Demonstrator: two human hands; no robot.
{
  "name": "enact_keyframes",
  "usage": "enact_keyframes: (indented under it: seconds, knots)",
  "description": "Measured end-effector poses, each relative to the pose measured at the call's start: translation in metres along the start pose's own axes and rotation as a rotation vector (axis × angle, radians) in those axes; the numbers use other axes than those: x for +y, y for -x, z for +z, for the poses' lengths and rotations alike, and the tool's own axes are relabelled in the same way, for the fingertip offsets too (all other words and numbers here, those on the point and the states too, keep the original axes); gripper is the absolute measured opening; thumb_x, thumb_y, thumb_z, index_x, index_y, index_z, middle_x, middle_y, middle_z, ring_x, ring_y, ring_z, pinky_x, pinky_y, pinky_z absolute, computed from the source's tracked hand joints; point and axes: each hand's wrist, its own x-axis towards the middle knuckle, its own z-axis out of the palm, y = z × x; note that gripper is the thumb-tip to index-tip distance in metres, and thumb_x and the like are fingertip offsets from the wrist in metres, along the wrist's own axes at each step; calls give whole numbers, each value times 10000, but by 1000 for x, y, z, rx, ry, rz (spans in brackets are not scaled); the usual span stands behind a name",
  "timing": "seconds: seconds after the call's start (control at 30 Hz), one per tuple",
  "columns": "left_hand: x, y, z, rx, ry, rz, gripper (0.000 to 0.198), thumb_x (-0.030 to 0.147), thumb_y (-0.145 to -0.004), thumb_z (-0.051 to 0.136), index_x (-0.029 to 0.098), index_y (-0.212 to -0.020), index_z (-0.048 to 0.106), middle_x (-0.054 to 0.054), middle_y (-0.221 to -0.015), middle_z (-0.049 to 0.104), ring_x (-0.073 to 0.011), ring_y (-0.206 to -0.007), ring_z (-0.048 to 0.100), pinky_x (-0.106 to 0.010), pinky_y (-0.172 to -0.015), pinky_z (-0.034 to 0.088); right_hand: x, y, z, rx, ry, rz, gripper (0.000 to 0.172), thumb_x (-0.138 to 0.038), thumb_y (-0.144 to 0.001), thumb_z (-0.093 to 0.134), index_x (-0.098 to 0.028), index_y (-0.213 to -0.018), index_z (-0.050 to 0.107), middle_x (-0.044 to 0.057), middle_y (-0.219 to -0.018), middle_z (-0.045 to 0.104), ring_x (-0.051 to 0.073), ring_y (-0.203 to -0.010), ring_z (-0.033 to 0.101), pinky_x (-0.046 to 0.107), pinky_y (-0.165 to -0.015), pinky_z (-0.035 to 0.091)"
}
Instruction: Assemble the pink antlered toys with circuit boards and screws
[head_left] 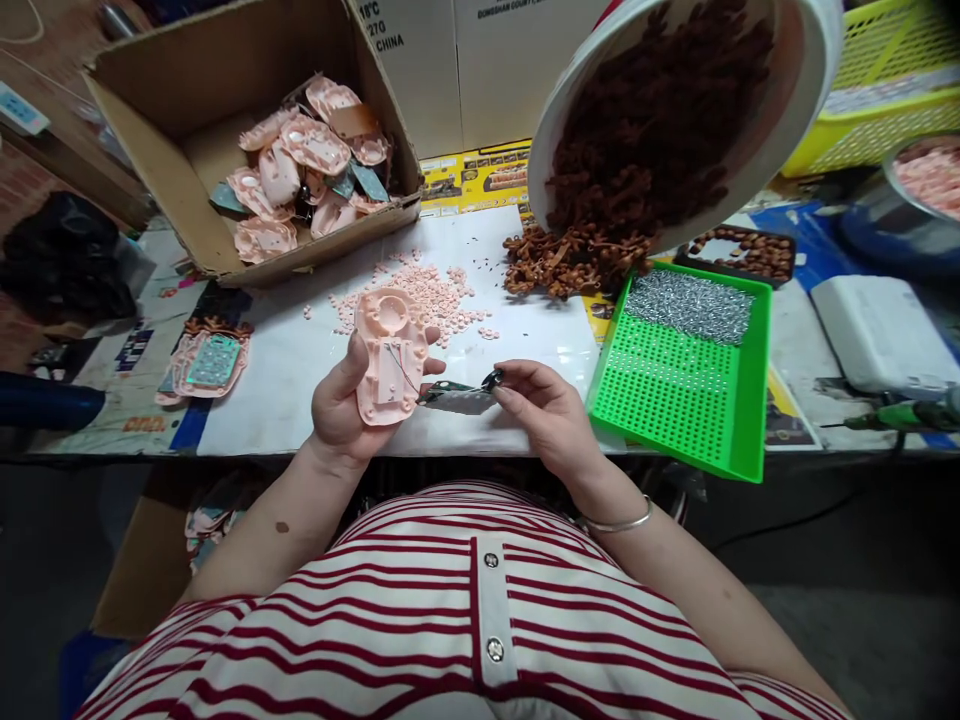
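Thin wires (405,373), running from pink plastic half-shell (386,385) toward circuit board (461,402): liable to tear loose, I judge, should my hands draw apart. Half-shell: one, gripped in my left hand (339,395) above the white sheet (262,400), hollow side up, long axis running away from me, round-recess end farthest. Board: one, near edge-on, my right hand (551,412) pinching its outer end, perhaps by a small dark part (492,379).

- 9 o'clock of the left hand (341,385): open white sheet (271,378), passable.
- 11 o'clock: cardboard box (337,243) wall blocks.
- 12 o'clock: low pink bits (446,300); room above.
- Between 1 and 2: brown heap (551,262) and tilted bucket (806,70) obstruct.
- 3 o'clock of the right hand (544,410): narrow gap, then green basket (660,400).
- Between hands: wired board (465,402) bars passage.
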Motion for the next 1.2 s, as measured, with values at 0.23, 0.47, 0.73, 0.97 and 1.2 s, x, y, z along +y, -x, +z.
enact_keyframes:
  seconds: [0.23,0.47,0.73,0.97,1.2]
  knots:
    - [-13,10,1,-83,113,-172,587,572,-726,809,183,-1151,695,-124,-1161,754,-274,-885,758,-350,-671,628,-14,5,-2,16,265,-268,332,-498,-850,768,-241,-1052,711,30,-925,765,164,-833,713,358,-841,609]
    - [-37,20,7,-218,217,-359,601,505,-761,826,163,-1233,679,-131,-1088,757,-287,-969,738,-338,-717,620,-21,6,11,-45,586,-615,263,-263,-942,664,-227,-1201,643,38,-937,758,162,-798,710,333,-769,606]
    - [-43,23,5,-186,242,-395,518,459,-725,870,164,-1127,728,-53,-902,734,-131,-689,637,-249,-662,520,-23,8,12,-53,943,-924,147,-191,-997,571,-145,-1113,648,90,-889,754,181,-777,683,309,-693,563]
    - [-45,23,6,-216,278,-425,457,472,-727,862,157,-1036,742,-54,-837,717,-157,-710,638,-289,-715,533,-27,10,9,53,1088,-1062,140,-219,-991,606,-161,-1104,663,74,-868,743,179,-750,663,317,-657,520]
    - [-48,22,4,-244,280,-433,533,435,-743,858,180,-1180,694,-47,-914,691,-134,-728,616,-229,-649,475,-24,9,10,112,1062,-1014,124,-234,-1003,591,-186,-1089,666,54,-851,723,172,-755,649,318,-692,508]
